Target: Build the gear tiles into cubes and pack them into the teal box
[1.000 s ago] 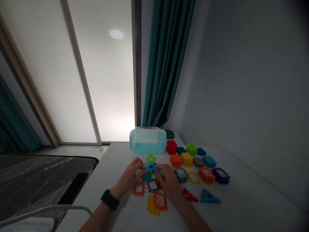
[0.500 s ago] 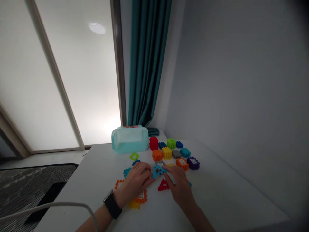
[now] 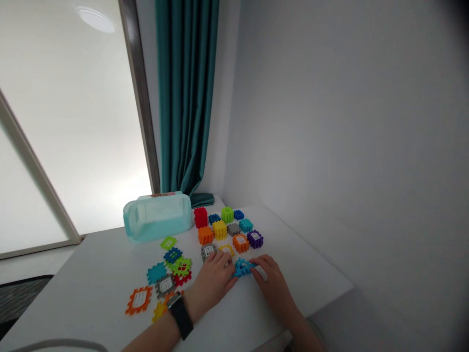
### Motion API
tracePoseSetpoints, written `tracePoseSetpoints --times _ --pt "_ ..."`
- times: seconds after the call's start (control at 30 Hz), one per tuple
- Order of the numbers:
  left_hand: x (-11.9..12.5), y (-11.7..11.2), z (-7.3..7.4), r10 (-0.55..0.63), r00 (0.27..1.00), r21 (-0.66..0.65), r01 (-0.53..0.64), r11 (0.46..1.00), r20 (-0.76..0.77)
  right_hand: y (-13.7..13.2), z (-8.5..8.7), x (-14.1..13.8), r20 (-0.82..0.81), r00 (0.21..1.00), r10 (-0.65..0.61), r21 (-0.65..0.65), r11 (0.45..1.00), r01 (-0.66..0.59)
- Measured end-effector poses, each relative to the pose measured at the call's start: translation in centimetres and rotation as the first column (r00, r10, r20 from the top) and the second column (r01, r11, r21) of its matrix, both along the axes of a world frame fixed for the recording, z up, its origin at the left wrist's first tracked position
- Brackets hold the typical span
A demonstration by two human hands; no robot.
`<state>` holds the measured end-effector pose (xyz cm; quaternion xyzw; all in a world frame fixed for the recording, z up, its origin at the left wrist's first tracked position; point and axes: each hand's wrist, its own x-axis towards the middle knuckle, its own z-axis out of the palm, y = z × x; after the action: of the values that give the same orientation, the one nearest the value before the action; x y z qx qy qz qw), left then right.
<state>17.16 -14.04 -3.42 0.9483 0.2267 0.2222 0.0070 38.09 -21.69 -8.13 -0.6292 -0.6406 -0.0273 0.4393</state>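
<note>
Both hands meet over the white table (image 3: 293, 264), pinching a light blue notched plastic piece (image 3: 242, 267) between them. My left hand (image 3: 214, 277), with a black watch on the wrist, grips its left side, its fingertips partly hidden. My right hand (image 3: 271, 282) pinches the right edge between thumb and fingers. Just beyond my left hand lie a grey notched tile (image 3: 208, 251) and a yellow one (image 3: 226, 250), both partly covered. Left of that hand are loose flat tiles: a lime green one (image 3: 182, 266), a grey one (image 3: 165, 285) and an orange one (image 3: 139, 299).
Stacks of notched tiles stand beyond my hands, among them red (image 3: 201, 217), yellow (image 3: 220, 230) and purple (image 3: 255, 238). A translucent aqua bin (image 3: 159, 217) lies at the back left. Behind it hang a teal curtain (image 3: 186, 98) and a frosted door (image 3: 73, 122). A grey wall (image 3: 348, 122) borders the right.
The view has turned right, so the bin and tiles sit farther left. Both hands keep hold of the light blue piece, and its angle differs. The red triangle near my right hand no longer shows.
</note>
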Motion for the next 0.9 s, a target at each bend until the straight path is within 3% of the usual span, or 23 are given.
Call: tracePoseSetpoints --times 0.3,0.9 --pt "0.6 -0.6 -1.5 0.133 0.988 -0.020 -0.131 0.991 0.083 0.7 -0.7 -0.3 -0.051 0.998 0.029 -0.051 0.998 -0.031" --pt "1.1 -1.2 -2.8 0.194 0.974 -0.060 -0.188 0.980 0.119 0.4 0.0 -0.3 -0.093 0.993 0.076 -0.144 0.986 -0.089"
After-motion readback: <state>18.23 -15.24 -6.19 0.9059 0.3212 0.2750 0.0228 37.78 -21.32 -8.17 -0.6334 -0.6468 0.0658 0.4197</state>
